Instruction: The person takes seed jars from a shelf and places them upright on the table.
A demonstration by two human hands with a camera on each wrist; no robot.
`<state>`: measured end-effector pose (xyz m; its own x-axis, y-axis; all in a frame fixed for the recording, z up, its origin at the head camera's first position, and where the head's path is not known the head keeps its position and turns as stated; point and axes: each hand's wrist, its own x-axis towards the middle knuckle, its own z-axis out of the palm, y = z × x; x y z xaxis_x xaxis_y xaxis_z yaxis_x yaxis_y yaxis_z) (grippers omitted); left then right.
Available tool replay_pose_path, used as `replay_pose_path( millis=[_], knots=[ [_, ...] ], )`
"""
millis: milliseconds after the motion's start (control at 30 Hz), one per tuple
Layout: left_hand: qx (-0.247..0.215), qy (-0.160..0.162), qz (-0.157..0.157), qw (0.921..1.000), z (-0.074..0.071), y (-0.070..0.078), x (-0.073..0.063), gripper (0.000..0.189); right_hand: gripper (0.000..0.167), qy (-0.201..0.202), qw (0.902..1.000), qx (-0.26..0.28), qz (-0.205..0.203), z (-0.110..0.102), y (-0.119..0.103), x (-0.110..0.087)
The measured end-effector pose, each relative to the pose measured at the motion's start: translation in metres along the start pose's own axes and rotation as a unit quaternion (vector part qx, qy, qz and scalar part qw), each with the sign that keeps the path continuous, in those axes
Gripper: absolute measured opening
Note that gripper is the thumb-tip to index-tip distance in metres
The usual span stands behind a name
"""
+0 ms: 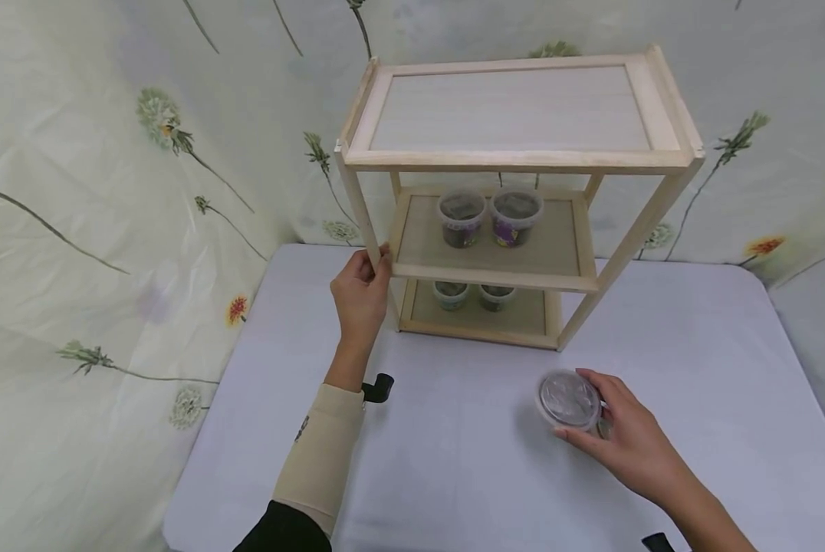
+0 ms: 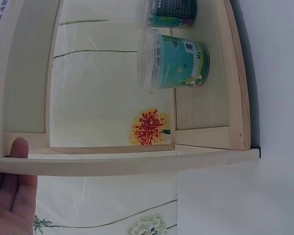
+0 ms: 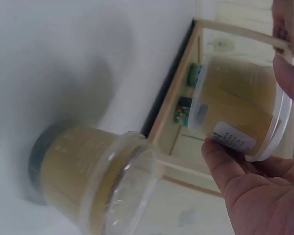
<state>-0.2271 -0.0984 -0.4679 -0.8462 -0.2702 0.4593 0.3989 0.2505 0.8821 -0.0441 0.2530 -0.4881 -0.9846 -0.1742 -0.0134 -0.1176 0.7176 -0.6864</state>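
Note:
My left hand (image 1: 363,297) grips the front left post (image 2: 108,166) of a small wooden shelf rack (image 1: 523,161), at middle-shelf height, with the thumb on its inner side. In my right hand (image 1: 636,441) is a round plastic tub (image 3: 240,103) with a clear lid, tan sides and a small white label, held between thumb and fingers above the table in front of the rack. Below it, a similar lidded tub (image 3: 78,171) stands on the table; the right hand and held tub mostly cover it in the head view.
Two tubs with purple labels, one a purple tub (image 1: 516,218), sit on the middle shelf. Green-labelled tubs, including a teal one (image 2: 181,61), stand on the bottom shelf. A white cloth covers the table (image 1: 454,429); a floral sheet (image 1: 109,268) hangs behind.

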Motion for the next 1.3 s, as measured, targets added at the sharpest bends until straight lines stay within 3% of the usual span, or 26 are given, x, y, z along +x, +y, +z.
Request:
replay_pose_path(
  millis=[267, 800, 1300],
  knots=[
    [-0.004, -0.007, 0.004, 1.0, -0.001, 0.0, 0.0, 0.015, 0.092, 0.021, 0.9992, -0.022, -0.026, 0.011, 0.014, -0.005],
    [-0.003, 0.0, -0.005, 1.0, 0.001, -0.001, 0.001, 0.012, 0.095, -0.016, 0.9971, -0.073, -0.008, 0.025, 0.031, -0.007],
    [0.001, 0.006, -0.004, 1.0, 0.0, -0.001, 0.001, 0.012, 0.093, 0.02, 0.9864, -0.132, -0.096, 0.04, 0.044, -0.01]
  ],
)
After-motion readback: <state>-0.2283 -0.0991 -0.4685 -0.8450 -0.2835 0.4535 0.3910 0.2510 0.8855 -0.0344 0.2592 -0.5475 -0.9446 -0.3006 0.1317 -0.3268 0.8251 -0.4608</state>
